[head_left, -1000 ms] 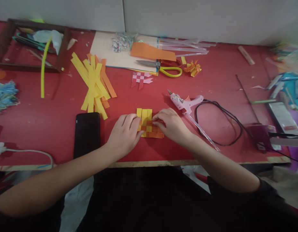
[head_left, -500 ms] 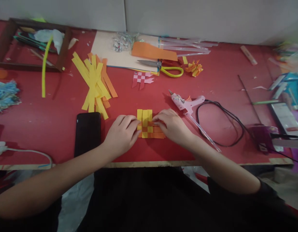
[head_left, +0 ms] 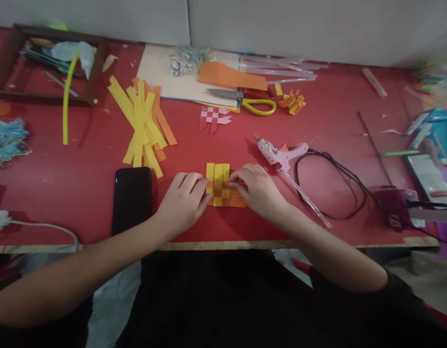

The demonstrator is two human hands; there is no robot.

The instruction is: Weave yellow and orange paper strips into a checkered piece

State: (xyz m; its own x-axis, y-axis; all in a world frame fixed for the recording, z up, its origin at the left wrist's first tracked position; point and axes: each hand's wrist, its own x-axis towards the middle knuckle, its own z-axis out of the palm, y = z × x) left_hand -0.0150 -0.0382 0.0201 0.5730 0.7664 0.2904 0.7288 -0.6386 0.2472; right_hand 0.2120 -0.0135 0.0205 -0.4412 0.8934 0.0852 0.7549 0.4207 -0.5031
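Observation:
A small weave of yellow paper strips (head_left: pixel 218 175) running up and down and orange paper strips (head_left: pixel 238 202) running across lies flat on the red table in front of me. At its left edge my left hand (head_left: pixel 185 199) is closed, fingertips pinching around the end of an orange strip. My right hand (head_left: pixel 257 188) pinches the same orange strip on the other side, thumb and forefinger together. That strip passes across the yellow ones; its ends are hidden under my fingers. A checkered pink-and-red paper fish (head_left: pixel 210 117) lies beyond the weave.
Loose yellow strips (head_left: pixel 138 128) pile up near a black phone (head_left: pixel 132 200) at left. A pink glue gun (head_left: pixel 279 155) with a looped black cable (head_left: pixel 330 217) lies at right. Yellow-handled scissors (head_left: pixel 258 107) rest behind, by an orange paper sheet (head_left: pixel 232 75). A wooden tray (head_left: pixel 98 70) stands back left.
Both hands stay almost in place at the weave. The orange strip between them shows slightly more clearly across the yellow strips; the camera view has shifted a little.

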